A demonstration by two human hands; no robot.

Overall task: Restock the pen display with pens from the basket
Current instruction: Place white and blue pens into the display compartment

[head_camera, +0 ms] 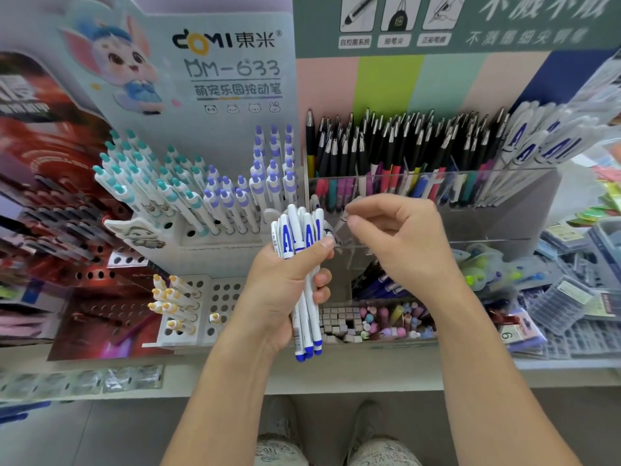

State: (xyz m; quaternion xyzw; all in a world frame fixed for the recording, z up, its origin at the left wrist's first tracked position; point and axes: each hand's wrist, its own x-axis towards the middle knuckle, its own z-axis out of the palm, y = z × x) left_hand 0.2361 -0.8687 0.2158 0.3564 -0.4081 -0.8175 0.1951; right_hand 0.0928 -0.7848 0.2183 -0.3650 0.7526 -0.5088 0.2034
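My left hand grips a bundle of several white pens with blue lettering and blue tips, held upright in front of the shelf. My right hand is just right of the bundle's top, thumb and forefinger pinching the upper end of one pen there. Behind my hands stands the clear acrylic pen display, holding black pens and, at its right end, matching white pens with blue lettering. No basket is in view.
A white DOMI pen stand with teal and purple pens stands at left, with yellow-capped pens below it. A dark red display is far left. Erasers and small items fill trays under my hands. Packaged stationery lies right.
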